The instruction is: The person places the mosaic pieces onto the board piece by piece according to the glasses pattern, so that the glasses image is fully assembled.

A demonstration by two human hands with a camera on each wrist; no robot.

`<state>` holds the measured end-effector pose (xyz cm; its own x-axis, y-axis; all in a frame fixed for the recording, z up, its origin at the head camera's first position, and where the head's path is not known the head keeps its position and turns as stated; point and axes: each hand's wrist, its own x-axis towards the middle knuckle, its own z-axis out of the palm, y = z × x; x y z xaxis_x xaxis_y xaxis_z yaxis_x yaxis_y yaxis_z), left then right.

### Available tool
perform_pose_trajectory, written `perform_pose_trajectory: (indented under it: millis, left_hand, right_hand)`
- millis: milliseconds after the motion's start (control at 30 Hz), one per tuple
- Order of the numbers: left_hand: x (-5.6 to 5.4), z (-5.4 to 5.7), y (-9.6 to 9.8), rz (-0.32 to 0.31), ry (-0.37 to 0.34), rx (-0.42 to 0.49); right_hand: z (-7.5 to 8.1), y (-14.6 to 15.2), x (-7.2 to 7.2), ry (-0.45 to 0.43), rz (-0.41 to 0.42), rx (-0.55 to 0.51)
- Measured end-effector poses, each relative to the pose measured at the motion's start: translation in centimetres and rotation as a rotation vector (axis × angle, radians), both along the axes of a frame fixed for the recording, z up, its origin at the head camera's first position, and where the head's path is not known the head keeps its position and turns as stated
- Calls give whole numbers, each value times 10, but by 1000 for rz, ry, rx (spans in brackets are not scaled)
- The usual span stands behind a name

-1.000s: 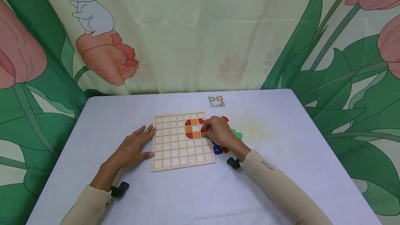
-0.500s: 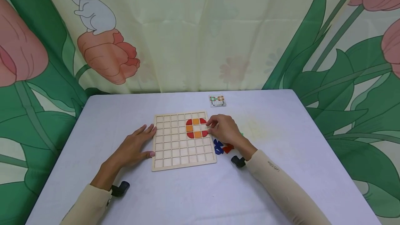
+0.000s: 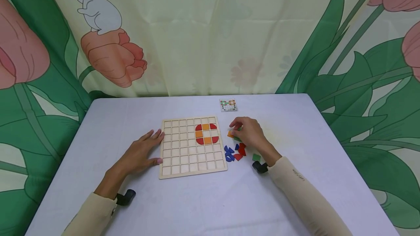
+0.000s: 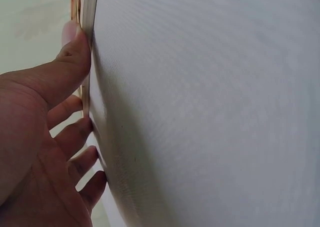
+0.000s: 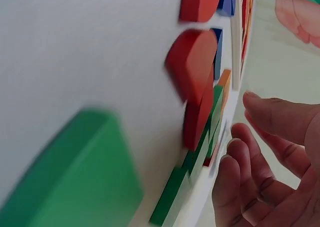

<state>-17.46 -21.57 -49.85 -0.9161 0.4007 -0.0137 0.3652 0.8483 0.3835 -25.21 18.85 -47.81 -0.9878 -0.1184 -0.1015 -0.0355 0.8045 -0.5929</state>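
I see a left hand (image 3: 139, 156), spread, touching a square wooden grid board (image 3: 183, 156); right of it, seemingly relaxed right hand (image 3: 251, 133) above orange and green tiles (image 3: 230, 134).

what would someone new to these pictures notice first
Probably the red and orange tiles, forming a ring open at its right on the wooden grid board. Loose blue, red and green pieces lie beside the board's right edge. Behind the table hangs a curtain printed with big pink tulips.

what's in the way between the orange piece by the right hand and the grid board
Nothing visible: in the head view, only bare white cloth separates the orange piece from the grid board. The blue pieces lie lower in view, off the straight path.
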Motion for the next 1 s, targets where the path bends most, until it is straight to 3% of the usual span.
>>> perform_pose_trajectory:
  millis: [267,433,1000]
  left_hand:
    - [0,0,0,3,1,-2]
    - [0,-1,-1,8,-3,-8]
    - [0,-1,0,14,-5,-12]
  right_hand:
    - [-2,19,2,-20,-26,-3]
    - [-6,23,4,-43,8,-14]
    - [-9,-3,-3,-51,65,81]
